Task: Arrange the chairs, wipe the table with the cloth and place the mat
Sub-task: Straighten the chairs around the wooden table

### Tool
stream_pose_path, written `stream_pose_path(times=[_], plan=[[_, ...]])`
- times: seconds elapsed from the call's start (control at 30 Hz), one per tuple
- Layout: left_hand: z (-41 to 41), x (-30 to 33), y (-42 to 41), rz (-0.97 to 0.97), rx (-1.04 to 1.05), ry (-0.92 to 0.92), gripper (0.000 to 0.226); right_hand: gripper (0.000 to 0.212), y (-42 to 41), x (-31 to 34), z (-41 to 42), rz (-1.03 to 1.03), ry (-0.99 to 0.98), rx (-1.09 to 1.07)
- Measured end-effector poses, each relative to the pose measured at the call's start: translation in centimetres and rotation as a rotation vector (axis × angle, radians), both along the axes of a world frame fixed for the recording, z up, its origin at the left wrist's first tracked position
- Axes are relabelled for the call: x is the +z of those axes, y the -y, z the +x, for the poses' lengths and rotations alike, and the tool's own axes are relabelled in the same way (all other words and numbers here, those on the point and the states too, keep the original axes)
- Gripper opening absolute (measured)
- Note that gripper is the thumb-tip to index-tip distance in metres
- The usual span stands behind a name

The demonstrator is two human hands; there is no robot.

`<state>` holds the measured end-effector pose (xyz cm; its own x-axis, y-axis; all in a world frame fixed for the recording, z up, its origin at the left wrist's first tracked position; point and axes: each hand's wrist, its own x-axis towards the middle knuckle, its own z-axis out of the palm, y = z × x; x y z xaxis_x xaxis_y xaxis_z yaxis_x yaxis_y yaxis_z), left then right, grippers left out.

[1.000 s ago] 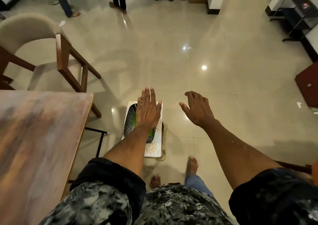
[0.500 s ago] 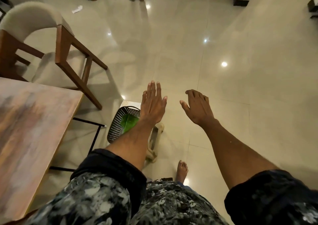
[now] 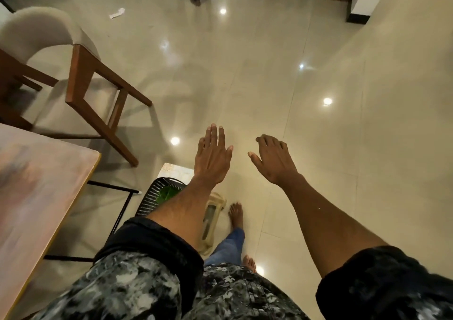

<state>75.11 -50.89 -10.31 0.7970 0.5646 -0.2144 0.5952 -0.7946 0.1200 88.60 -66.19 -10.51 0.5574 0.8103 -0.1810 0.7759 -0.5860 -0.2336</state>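
Left hand hovering over floor, fingers straight, grip released, holding nothing. Right hand hovering just beside it, fingers loosely bent, thumb out, grip released, touching nothing. Both hands apart from each other. Desk sitting at lower left, corner showing. Chair standing beyond desk corner, turned away from it, untouched. Dark mesh basket with green cloth inside resting on patterned stool, under left forearm. Mat: cannot tell where.
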Motion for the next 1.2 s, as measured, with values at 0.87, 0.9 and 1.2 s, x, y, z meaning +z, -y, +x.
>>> stream_pose_path(times=[0.87,0.9,1.2], plan=[[19.2,0.1,-17.2,-0.017,0.441,0.095,0.068,0.062,-23.3,1.1,24.3,-0.026,0.051,0.348],[20.0,0.2,-17.5,-0.016,0.454,0.093,0.068,0.063,-24.1,1.1,25.5,-0.029,0.043,0.352],[21.5,-0.1,-21.7,-0.055,0.682,0.085,0.068,0.065,-33.5,0.5,26.9,-0.052,0.021,0.595]])
